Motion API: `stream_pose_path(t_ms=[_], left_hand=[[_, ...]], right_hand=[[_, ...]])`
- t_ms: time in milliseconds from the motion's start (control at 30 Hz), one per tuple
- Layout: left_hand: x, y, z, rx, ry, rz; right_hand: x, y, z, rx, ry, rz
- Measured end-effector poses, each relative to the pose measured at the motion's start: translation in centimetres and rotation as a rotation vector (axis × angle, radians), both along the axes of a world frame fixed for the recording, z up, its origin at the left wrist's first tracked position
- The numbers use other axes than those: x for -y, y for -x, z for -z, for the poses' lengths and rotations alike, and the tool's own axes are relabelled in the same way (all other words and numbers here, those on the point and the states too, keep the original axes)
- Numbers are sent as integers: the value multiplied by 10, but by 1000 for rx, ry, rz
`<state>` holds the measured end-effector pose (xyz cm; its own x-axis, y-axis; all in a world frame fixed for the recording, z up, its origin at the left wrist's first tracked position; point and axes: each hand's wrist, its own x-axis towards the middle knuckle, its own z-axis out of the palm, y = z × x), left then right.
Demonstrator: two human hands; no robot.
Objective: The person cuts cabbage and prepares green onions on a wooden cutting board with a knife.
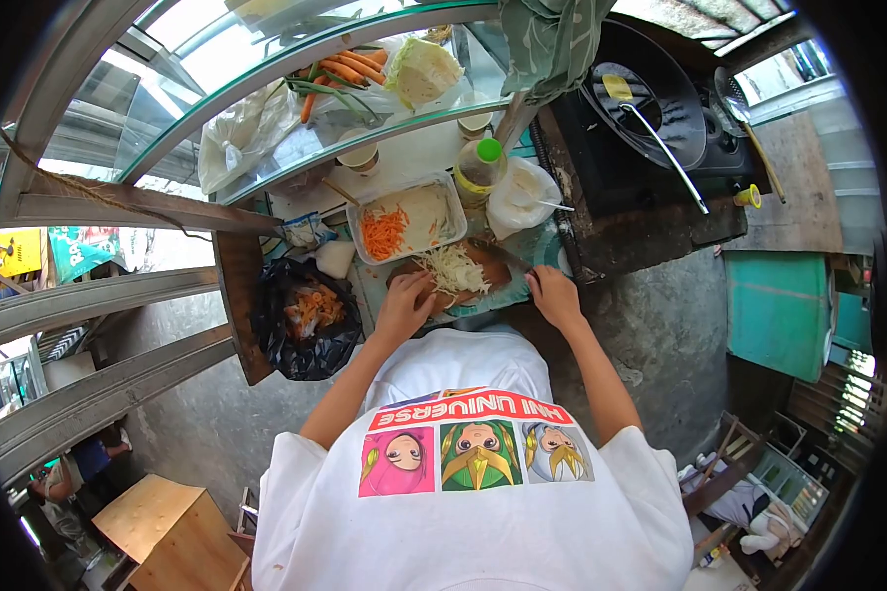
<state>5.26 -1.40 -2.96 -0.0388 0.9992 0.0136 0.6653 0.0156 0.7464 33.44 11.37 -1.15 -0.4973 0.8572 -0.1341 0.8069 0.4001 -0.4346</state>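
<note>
A pile of shredded cabbage (457,273) lies on a brown cutting board (476,296) in front of me. My left hand (407,301) rests at the left side of the pile, its fingers apart and touching the shreds. To the right of the board, my right hand (555,295) is closed around the handle of a knife (501,254); its blade points left, behind the cabbage. Just beyond the board sits a white plastic tub (447,215) with shredded carrot (384,232) in its left part and a pale content beside it.
A black bag of scraps (310,307) hangs left of the board. A green-capped bottle (482,169) and white bag (522,197) stand behind. A wok (650,108) sits on the stove at right. Carrots (350,69) and cut cabbage (424,72) lie inside the glass case.
</note>
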Motion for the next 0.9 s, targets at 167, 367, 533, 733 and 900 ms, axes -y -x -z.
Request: stream_pose_path(t_ms=[167,367,533,733,900], left_hand=[[-22,-29,-7,-26,-51,-236],[-42,-54,3,6,132,-308],[-49,-48,18,162,184,-344],[-44,-31,1,201,127,-367],[-33,-18,17,115,43,-403]], right_hand=[[-21,16,35,105,-359,-123],[2,64,25,-327,-179,258],[39,84,55,-407,253,352],[39,96,73,-494,227,394],[22,98,62,-440,313,297]])
